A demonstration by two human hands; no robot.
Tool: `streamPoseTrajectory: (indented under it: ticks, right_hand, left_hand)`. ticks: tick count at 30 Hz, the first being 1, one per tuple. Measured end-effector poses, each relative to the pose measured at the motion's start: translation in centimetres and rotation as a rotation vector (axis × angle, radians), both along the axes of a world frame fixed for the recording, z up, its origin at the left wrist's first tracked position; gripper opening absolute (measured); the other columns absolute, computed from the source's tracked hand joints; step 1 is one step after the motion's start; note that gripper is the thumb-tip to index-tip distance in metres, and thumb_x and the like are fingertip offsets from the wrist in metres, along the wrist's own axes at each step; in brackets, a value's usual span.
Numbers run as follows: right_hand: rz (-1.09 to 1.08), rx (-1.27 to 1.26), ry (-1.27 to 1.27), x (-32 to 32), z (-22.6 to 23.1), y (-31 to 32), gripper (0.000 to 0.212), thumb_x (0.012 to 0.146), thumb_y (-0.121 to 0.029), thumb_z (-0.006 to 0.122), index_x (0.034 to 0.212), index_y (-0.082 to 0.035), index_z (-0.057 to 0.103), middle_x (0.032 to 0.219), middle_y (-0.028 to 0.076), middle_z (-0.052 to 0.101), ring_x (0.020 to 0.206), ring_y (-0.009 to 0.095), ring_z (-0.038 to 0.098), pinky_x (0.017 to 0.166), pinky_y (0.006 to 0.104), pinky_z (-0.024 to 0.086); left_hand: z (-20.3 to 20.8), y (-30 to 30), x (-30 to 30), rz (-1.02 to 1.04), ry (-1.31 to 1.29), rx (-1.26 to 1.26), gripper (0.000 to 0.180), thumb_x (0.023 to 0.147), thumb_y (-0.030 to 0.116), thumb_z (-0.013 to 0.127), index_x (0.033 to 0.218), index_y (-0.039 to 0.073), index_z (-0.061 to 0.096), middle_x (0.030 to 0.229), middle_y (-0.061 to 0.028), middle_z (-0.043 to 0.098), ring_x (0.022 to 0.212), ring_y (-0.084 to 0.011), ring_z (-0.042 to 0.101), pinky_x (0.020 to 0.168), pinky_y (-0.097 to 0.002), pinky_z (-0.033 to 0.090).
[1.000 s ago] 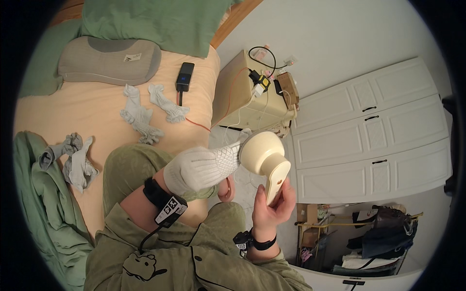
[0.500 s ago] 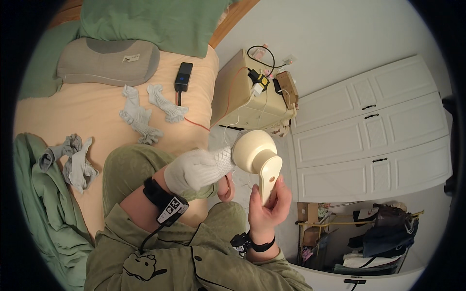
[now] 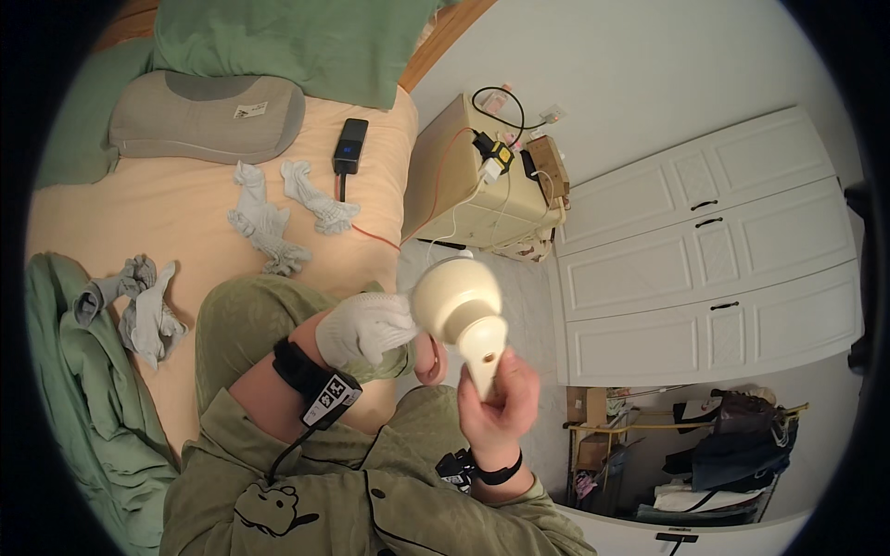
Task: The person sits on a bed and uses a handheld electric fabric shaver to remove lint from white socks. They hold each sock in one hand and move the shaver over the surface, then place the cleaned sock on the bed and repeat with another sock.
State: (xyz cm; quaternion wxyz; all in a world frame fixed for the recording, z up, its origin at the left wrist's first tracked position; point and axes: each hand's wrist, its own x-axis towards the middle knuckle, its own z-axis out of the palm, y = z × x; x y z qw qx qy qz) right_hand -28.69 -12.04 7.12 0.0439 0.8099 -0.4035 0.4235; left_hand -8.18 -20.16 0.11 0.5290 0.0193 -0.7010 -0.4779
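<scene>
A pale knit covering, apparently a white sock (image 3: 357, 326), is pulled over my left hand (image 3: 366, 338) down to the wrist. Fold lines hint at bent fingers beneath it, but the fingers themselves are hidden. My right hand (image 3: 501, 408) grips the slim handle of a cream lint shaver (image 3: 456, 292) with a round head. That head meets the stretched end of the sock at its left side; the contact face is turned away from view. Two grey socks (image 3: 260, 218) (image 3: 317, 197) lie on the bed beyond my left knee, and more crumpled grey socks (image 3: 153, 320) lie to the left.
On the bed (image 3: 199, 208) are a grey pillow (image 3: 209, 120), a black device (image 3: 349, 146) with an orange cord, and a green blanket (image 3: 83, 389). A cream nightstand (image 3: 454, 185) carries cables and a box. White cabinets (image 3: 705, 250) and a clothes rack (image 3: 686, 454) stand at right.
My right hand has brought the lint shaver leftward and slightly nearer to me, tilting it. The stretched sock end has bunched back toward my left hand.
</scene>
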Motion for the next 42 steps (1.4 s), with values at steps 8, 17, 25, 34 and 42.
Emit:
streamPoseTrajectory:
  ticks: [8, 17, 25, 34, 42]
  right_hand:
    - [-0.159, -0.029, -0.037, -0.2, 0.4, -0.9, 0.063, 0.072, 0.011, 0.077, 0.131, 0.001, 0.056, 0.110, 0.015, 0.061, 0.095, 0.024, 0.064, 0.083, 0.0341, 0.052]
    - [0.040, 0.033, 0.012, -1.6, 0.8, -1.2, 0.060, 0.069, 0.010, 0.076, 0.126, -0.002, 0.061, 0.102, 0.017, 0.066, 0.083, 0.024, 0.067, 0.069, 0.0313, 0.054]
    - [0.180, -0.019, 0.127, -4.2, 1.4, -1.9, 0.046, 0.062, 0.000, 0.079, 0.108, -0.004, 0.071, 0.088, 0.011, 0.068, 0.068, 0.023, 0.065, 0.054, 0.0305, 0.051]
    - [0.207, -0.045, 0.095, -3.6, 1.0, -2.1, 0.046, 0.066, -0.003, 0.078, 0.112, -0.003, 0.069, 0.091, 0.012, 0.068, 0.068, 0.025, 0.065, 0.055, 0.0323, 0.051]
    - [0.226, -0.061, 0.155, -3.4, 2.1, -2.5, 0.058, 0.065, 0.007, 0.074, 0.121, -0.003, 0.064, 0.091, 0.017, 0.067, 0.069, 0.027, 0.065, 0.056, 0.0323, 0.052]
  left_hand:
    - [-1.4, -0.3, -1.2, -0.795, 0.467, 0.600, 0.027, 0.104, 0.015, 0.045, 0.121, -0.005, 0.052, 0.119, -0.0151, 0.060, 0.107, -0.0227, 0.060, 0.093, -0.0343, 0.051]
    - [-1.0, 0.0, -1.2, -0.557, 0.254, 0.668, 0.020, 0.094, 0.017, 0.062, 0.098, -0.003, 0.063, 0.088, -0.0173, 0.065, 0.084, -0.0295, 0.063, 0.078, -0.0412, 0.051]
    - [3.4, 1.0, 0.4, -0.367, 0.237, 0.791, 0.055, 0.098, 0.005, 0.052, 0.149, -0.003, 0.032, 0.147, -0.0146, 0.042, 0.131, -0.0228, 0.048, 0.108, -0.0323, 0.041]
    - [2.7, 0.4, 0.3, -0.591, 0.230, 0.839, 0.065, 0.100, 0.007, 0.047, 0.157, -0.003, 0.017, 0.162, -0.0129, 0.029, 0.147, -0.0255, 0.034, 0.119, -0.0347, 0.032]
    - [3.2, 0.8, 1.0, -0.545, 0.051, 0.913, 0.042, 0.102, 0.013, 0.044, 0.141, -0.001, 0.037, 0.136, -0.0134, 0.048, 0.121, -0.0249, 0.052, 0.102, -0.0365, 0.044]
